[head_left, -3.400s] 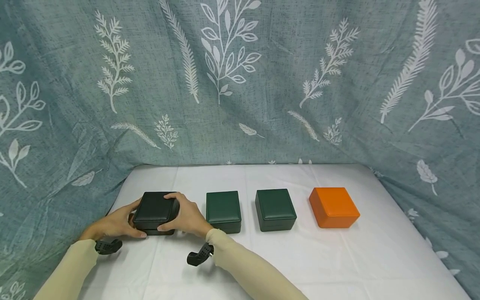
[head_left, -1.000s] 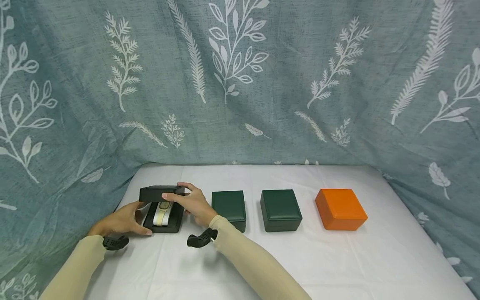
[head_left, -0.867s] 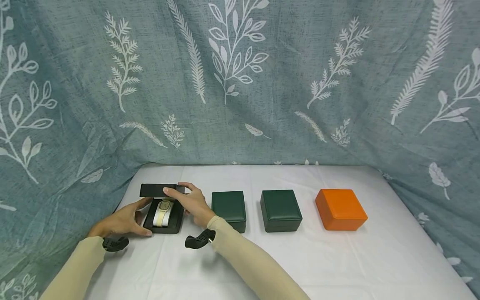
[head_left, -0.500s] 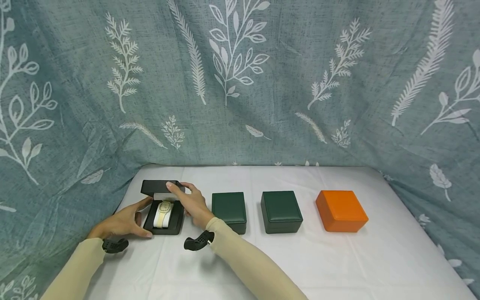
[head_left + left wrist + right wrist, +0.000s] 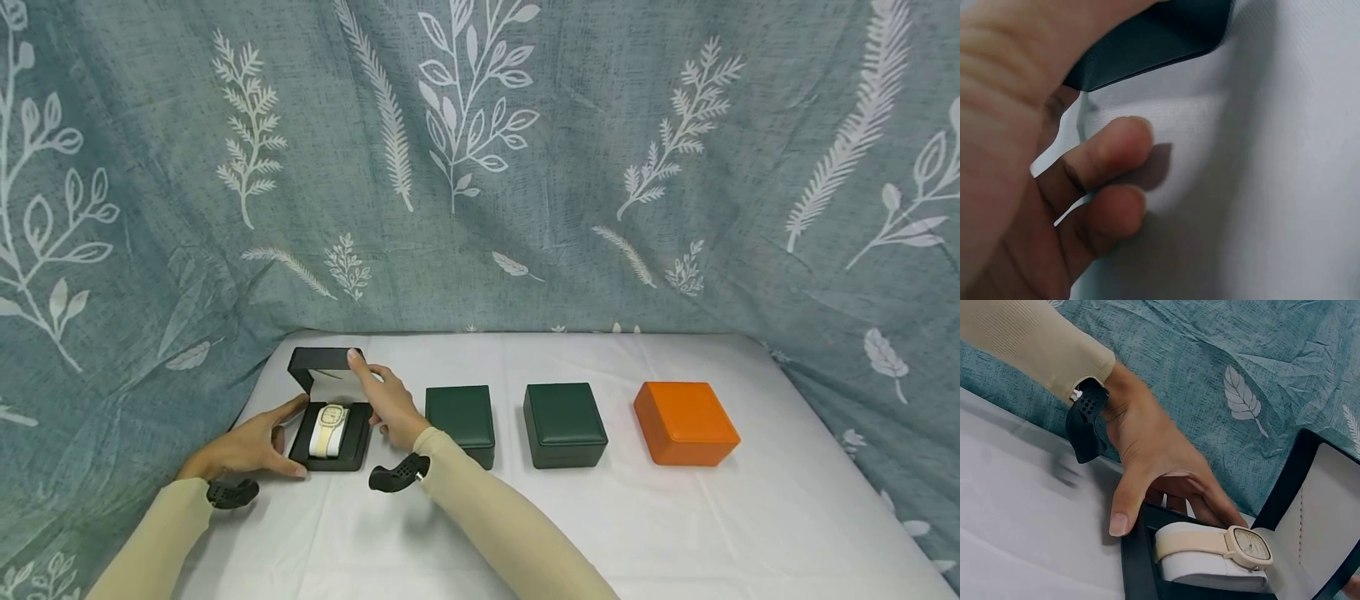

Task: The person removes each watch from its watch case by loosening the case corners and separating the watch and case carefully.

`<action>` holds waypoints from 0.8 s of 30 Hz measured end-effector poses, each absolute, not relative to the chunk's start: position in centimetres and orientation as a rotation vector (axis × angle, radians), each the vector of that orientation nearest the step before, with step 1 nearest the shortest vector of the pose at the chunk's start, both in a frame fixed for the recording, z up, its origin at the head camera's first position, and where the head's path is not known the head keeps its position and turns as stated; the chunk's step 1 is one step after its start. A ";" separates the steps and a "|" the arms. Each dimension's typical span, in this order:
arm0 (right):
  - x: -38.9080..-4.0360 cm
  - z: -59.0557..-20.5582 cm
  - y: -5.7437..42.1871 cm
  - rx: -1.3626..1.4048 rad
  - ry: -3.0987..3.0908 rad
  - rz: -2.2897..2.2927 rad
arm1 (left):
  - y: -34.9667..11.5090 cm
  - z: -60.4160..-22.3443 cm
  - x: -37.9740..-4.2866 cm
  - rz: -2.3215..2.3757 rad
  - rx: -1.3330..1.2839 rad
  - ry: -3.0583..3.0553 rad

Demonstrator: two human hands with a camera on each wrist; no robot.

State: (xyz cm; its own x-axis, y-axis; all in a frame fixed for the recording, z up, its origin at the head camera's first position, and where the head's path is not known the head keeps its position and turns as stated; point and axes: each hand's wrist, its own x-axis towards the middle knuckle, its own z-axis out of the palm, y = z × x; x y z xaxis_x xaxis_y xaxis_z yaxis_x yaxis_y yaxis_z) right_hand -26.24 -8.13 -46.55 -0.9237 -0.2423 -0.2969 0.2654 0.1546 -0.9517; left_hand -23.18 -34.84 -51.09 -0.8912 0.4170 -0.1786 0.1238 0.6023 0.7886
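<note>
A black watch box (image 5: 360,435) stands with its lid (image 5: 321,359) raised at the left of the table. Inside, a watch (image 5: 331,429) with a cream strap and squarish dial is wrapped round a white cushion, seen closer in the right wrist view. My left hand (image 5: 243,446) grips the base from its left side, thumb at the front corner and index finger towards the back. With its thumb on the lid's right front edge, my right hand (image 5: 392,408) holds the lid; its other fingers are partly hidden behind. In the left wrist view only a box corner (image 5: 1160,44) shows.
Two closed green boxes (image 5: 459,421) (image 5: 564,421) stand in a row to the right of the black box. Farther right is a closed orange box (image 5: 684,421). A white cloth (image 5: 525,533) covers the table, and a patterned teal curtain (image 5: 480,275) hangs behind and at the sides.
The black box was closed at first; my right hand has tilted its lid up and back, uncovering the watch. My left hand keeps its hold on the base. The other boxes stay put.
</note>
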 end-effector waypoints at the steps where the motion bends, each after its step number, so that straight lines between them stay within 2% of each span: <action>1: -26.3 -46.7 -8.1 0.025 2.073 -1.815 | -34.8 -51.1 -23.2 1.185 0.434 2.480; 10: -26.2 -47.9 -7.4 -0.021 2.112 -1.820 | -35.0 -51.4 -23.2 1.169 0.443 2.471; 24: -25.5 -47.7 -6.7 -0.082 2.128 -1.816 | -34.8 -51.4 -23.4 1.166 0.427 2.468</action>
